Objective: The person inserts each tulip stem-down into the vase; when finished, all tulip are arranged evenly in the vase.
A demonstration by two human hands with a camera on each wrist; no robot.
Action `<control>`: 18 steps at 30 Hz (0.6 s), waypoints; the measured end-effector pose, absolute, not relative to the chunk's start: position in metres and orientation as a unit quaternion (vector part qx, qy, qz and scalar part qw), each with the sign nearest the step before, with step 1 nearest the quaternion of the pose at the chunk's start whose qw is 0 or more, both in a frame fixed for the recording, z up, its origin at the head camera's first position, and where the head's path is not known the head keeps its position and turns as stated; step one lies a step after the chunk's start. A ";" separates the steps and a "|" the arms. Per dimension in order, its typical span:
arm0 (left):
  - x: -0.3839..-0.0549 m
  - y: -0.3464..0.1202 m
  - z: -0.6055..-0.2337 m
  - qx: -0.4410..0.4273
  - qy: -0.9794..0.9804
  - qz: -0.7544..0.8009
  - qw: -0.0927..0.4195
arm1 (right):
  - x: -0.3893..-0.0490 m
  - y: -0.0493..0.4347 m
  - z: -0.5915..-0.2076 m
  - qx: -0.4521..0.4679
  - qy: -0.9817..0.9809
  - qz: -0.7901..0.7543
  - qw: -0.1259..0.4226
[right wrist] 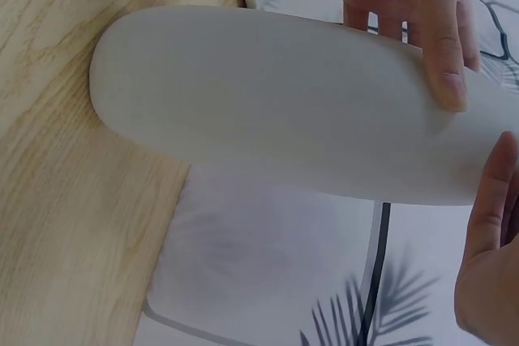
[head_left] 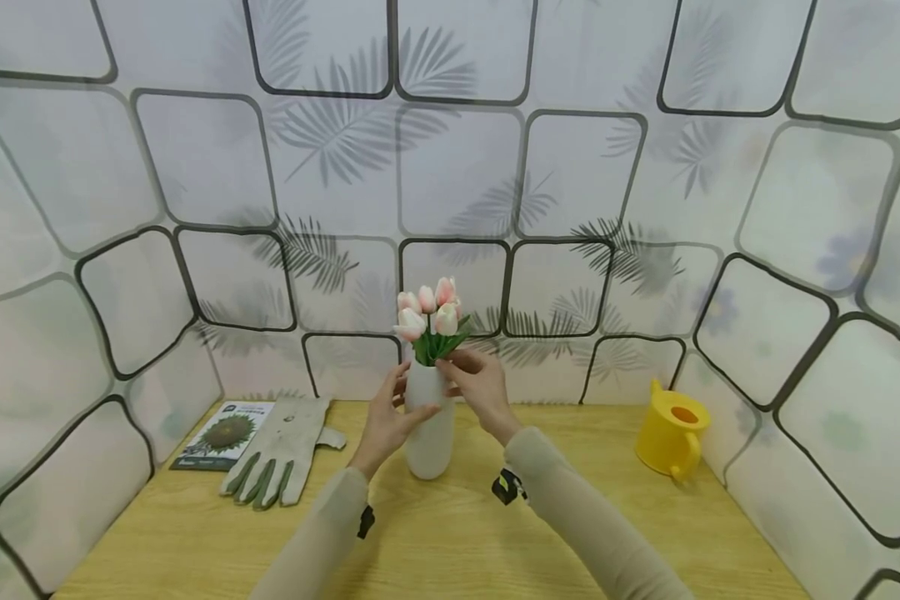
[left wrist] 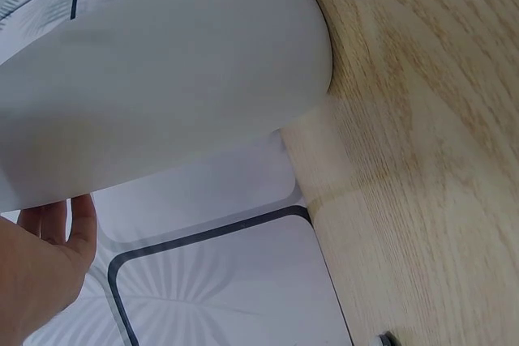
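Observation:
A white vase (head_left: pixel 429 442) stands upright on the wooden table, with pink-and-white tulips (head_left: pixel 427 312) and green leaves rising from its mouth. My left hand (head_left: pixel 392 414) grips the vase from the left, its thumb across the front and the other fingers partly behind. At the mouth's right side, my right hand (head_left: pixel 482 390) pinches the tulips low down by the leaves; its exact hold is partly hidden. One right-hand finger lies against the vase (right wrist: pixel 268 103) near its upper end in the right wrist view. In the left wrist view the vase (left wrist: pixel 178 79) covers much of the picture.
Left of the vase lie pale work gloves (head_left: pixel 281 450) with green between the fingers, overlapping a seed packet (head_left: pixel 225 435) with a sunflower picture. A yellow watering can (head_left: pixel 667 433) stands at the right. Patterned fabric walls (head_left: pixel 465 167) enclose the table (head_left: pixel 450 550) at the back and sides.

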State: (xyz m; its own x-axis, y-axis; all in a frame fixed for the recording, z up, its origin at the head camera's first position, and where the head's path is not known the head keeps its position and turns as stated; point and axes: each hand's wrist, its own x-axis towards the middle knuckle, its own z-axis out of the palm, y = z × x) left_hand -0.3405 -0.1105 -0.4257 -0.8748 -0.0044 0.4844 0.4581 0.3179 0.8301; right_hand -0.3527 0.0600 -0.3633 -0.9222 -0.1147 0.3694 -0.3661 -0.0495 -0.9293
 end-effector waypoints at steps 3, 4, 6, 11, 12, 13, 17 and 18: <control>-0.340 -0.111 -0.426 -0.145 -0.784 -0.567 0.207 | -0.353 0.062 -0.368 0.180 -0.673 0.711 0.095; -0.340 -0.111 -0.426 -0.146 -0.784 -0.567 0.207 | -0.353 0.064 -0.370 0.180 -0.670 0.714 0.097; -0.341 -0.111 -0.426 -0.146 -0.785 -0.566 0.206 | -0.352 0.067 -0.373 0.177 -0.670 0.714 0.101; -0.342 -0.109 -0.426 -0.148 -0.791 -0.559 0.199 | -0.350 0.080 -0.383 0.153 -0.691 0.701 0.094; -0.342 -0.108 -0.425 -0.150 -0.793 -0.556 0.196 | -0.350 0.083 -0.385 0.148 -0.699 0.694 0.090; -0.342 -0.108 -0.425 -0.150 -0.794 -0.557 0.193 | -0.350 0.085 -0.387 0.147 -0.709 0.684 0.089; -0.341 -0.107 -0.425 -0.151 -0.796 -0.556 0.187 | -0.351 0.095 -0.397 0.154 -0.741 0.648 0.088; -0.341 -0.107 -0.424 -0.151 -0.796 -0.555 0.188 | -0.350 0.098 -0.399 0.156 -0.749 0.637 0.091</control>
